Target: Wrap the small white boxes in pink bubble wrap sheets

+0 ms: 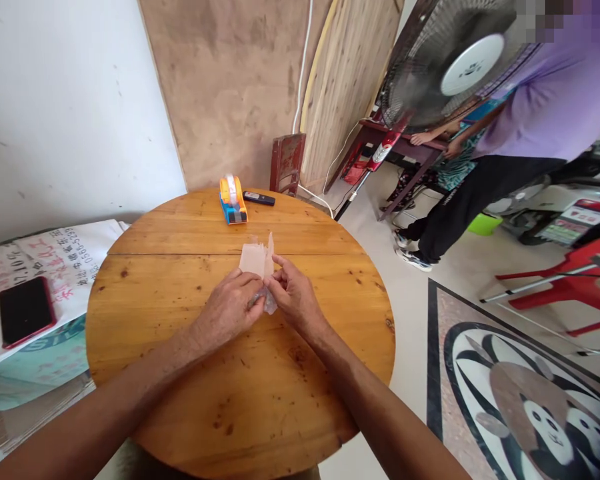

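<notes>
A pale, translucent sheet-like wrapping (253,259), perhaps thin plastic or paper, lies over the middle of the round wooden table (300,393). My left hand (233,300) presses on its near left part, fingers closed together on it. On its right side, my right hand (295,290) pinches a raised flap between thumb and fingers. A crumpled clear piece pokes out below and between both hands. Whether something lies inside the wrapping, I cannot tell. Beyond it stand an orange and blue tape dispenser (233,200) with a roll of clear tape and a black remote control (259,198).
A red-edged phone (27,311) lies on a printed white sack (80,260) at the left. A standing fan (455,67), a person in a purple shirt (545,113) and a red plastic stool (570,280) are on the right. A wooden chair back (287,163) stands behind the table.
</notes>
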`<state>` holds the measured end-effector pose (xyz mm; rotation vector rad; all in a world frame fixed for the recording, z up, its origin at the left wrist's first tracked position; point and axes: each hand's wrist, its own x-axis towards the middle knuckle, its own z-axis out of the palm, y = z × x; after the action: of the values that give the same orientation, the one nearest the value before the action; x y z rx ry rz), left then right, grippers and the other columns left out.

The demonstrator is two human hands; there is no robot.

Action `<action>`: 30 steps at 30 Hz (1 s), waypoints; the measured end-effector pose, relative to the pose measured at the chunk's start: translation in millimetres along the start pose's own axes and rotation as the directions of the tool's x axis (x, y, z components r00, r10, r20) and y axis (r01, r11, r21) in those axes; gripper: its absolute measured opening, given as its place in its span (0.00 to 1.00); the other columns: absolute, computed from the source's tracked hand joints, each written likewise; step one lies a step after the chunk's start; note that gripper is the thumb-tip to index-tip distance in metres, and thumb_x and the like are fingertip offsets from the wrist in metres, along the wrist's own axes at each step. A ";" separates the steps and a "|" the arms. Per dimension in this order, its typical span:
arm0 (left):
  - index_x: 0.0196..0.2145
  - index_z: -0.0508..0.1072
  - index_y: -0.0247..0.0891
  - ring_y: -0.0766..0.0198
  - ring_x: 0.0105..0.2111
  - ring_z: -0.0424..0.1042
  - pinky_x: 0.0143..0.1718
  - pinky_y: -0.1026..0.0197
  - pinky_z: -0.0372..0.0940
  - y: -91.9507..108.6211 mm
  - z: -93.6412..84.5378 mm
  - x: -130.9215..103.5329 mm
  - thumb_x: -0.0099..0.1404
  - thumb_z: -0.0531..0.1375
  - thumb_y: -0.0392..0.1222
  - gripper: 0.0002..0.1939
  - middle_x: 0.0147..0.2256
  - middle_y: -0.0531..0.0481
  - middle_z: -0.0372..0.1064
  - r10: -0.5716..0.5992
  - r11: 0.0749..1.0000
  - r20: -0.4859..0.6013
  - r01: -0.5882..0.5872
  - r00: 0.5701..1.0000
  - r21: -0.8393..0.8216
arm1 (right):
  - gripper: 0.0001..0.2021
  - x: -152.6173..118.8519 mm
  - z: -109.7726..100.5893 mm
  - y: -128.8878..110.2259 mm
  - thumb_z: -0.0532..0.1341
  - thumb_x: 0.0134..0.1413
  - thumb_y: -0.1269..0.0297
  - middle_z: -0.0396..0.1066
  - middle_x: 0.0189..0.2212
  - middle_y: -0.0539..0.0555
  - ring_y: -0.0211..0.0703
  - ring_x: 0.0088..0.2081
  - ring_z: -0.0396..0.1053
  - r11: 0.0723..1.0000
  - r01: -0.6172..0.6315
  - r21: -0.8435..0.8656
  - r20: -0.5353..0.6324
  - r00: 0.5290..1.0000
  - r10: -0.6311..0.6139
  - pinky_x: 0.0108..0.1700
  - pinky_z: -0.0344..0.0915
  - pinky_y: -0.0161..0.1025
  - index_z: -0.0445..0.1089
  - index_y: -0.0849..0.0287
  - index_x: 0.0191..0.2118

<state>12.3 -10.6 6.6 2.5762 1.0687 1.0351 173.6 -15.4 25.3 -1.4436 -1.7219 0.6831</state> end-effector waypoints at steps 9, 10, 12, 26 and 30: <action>0.43 0.71 0.38 0.55 0.41 0.71 0.43 0.53 0.67 4.1 1.3 -3.8 0.62 0.57 0.33 0.12 0.41 0.44 0.75 -0.161 0.978 -0.057 0.151 0.985 -0.144 | 0.22 -23.8 -3.1 -12.5 0.52 0.63 0.60 0.76 0.40 0.58 0.43 0.39 0.73 0.995 -0.028 0.096 0.061 0.998 0.022 0.45 0.68 0.41 0.63 0.63 0.59; 0.45 0.70 0.37 0.55 0.42 0.71 0.44 0.53 0.67 3.7 2.6 -4.8 0.61 0.57 0.33 0.14 0.42 0.43 0.74 -0.170 0.975 -0.083 0.155 0.982 -0.161 | 0.22 -27.1 -4.2 -12.5 0.51 0.63 0.62 0.76 0.42 0.58 0.43 0.40 0.73 0.994 -0.021 0.110 0.067 0.998 0.014 0.46 0.68 0.42 0.62 0.62 0.60; 0.48 0.68 0.36 0.56 0.43 0.71 0.43 0.55 0.68 3.0 4.6 -6.3 0.61 0.57 0.34 0.17 0.44 0.42 0.72 -0.193 0.965 -0.117 0.167 0.974 -0.203 | 0.23 -31.4 -6.1 -10.8 0.51 0.61 0.66 0.75 0.46 0.59 0.42 0.40 0.73 0.992 0.002 0.128 0.093 0.996 -0.015 0.47 0.69 0.43 0.59 0.61 0.61; 0.38 0.70 0.36 0.66 0.28 0.64 0.29 0.63 0.60 14.4 -5.4 2.7 0.57 0.62 0.43 0.12 0.31 0.52 0.64 -0.473 0.804 -0.006 0.429 0.881 -0.411 | 0.28 -27.5 -7.7 -3.3 0.52 0.58 0.74 0.73 0.52 0.62 0.46 0.48 0.73 0.968 0.245 -0.055 0.193 0.954 -0.230 0.50 0.68 0.46 0.52 0.59 0.65; 0.36 0.69 0.37 0.67 0.26 0.61 0.28 0.64 0.57 10.7 2.9 2.1 0.57 0.59 0.35 0.07 0.30 0.54 0.62 -0.474 0.817 -0.046 0.420 0.879 -0.395 | 0.27 -24.8 -11.7 -2.7 0.52 0.59 0.72 0.74 0.50 0.62 0.45 0.44 0.73 0.990 0.140 0.028 0.204 0.969 -0.143 0.49 0.68 0.47 0.54 0.59 0.64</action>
<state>21.3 -16.7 9.9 1.8469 1.2837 1.1673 183.2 -41.0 28.5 -1.2624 -1.9543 0.7870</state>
